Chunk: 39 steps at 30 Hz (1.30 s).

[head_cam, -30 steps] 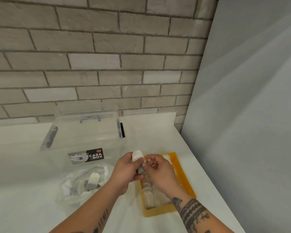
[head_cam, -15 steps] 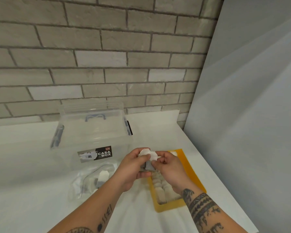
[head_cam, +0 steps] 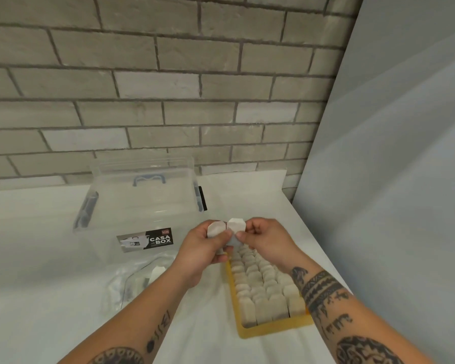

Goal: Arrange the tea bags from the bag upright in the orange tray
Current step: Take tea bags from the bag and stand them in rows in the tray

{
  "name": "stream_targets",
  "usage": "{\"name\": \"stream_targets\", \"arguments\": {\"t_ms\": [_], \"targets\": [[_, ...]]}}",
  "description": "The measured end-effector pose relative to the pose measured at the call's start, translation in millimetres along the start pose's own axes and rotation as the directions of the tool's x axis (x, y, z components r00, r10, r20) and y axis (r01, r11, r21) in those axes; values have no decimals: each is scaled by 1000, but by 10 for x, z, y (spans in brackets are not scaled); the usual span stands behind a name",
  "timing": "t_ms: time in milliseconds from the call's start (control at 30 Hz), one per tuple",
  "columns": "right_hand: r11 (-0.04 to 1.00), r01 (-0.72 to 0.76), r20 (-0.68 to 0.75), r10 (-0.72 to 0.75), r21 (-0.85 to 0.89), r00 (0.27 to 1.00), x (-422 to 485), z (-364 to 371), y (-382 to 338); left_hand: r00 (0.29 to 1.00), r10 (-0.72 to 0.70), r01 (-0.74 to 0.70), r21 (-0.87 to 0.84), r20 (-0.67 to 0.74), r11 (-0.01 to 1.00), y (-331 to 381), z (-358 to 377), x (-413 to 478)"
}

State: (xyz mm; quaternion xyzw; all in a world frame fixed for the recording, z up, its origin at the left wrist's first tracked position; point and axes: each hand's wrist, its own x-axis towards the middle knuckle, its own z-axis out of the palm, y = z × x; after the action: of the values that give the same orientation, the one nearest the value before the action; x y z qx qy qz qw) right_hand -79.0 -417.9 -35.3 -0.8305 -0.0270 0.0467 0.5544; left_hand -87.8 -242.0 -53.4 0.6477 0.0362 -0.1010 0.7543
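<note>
The orange tray [head_cam: 271, 331] lies on the white table at the lower right, filled with rows of upright tea bags [head_cam: 263, 292]. Just above its far end, my left hand [head_cam: 202, 250] pinches one white tea bag [head_cam: 215, 228] and my right hand [head_cam: 265, 239] pinches a second tea bag [head_cam: 236, 225]; the two bags touch side by side. The clear plastic bag [head_cam: 139, 282] lies left of the tray, under my left forearm, with a few tea bags still inside.
A clear lidded storage box [head_cam: 142, 198] with a CASA BOX label stands behind the plastic bag. A brick wall runs along the table's back, and a grey panel [head_cam: 392, 206] closes off the right side close to the tray.
Both hands have stayed over the tray's far end. The tea bags they held together have been pulled apart, one in each hand. The camera has shifted, showing more of the tray.
</note>
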Motion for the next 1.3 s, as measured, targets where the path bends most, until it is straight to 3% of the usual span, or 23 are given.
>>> {"name": "stream_targets", "arguments": {"t_ms": [200,467,700,833,1033,1300], "targets": [[995,63,14,-62,-74,998,283,-227,-92,997,43,-43,-6,-60,999,191,64,160],[983,-43,37,50,-181,998,430,-104,425,967,-80,127,183,-243,975,-196,19,286],[950,-125,-33,121,-285,992,444,112,701,949,-129,228,344,-288,911,-507,116,338],[959,-193,-83,179,-208,980,433,213,801,949,-100,214,378,-300,901,-551,168,354],[975,-141,-164,113,-171,980,411,264,838,940,-127,246,372,-317,895,-599,200,366],[936,-126,-202,61,-329,978,372,293,823,934,-155,263,323,-322,909,-627,177,360]]}}
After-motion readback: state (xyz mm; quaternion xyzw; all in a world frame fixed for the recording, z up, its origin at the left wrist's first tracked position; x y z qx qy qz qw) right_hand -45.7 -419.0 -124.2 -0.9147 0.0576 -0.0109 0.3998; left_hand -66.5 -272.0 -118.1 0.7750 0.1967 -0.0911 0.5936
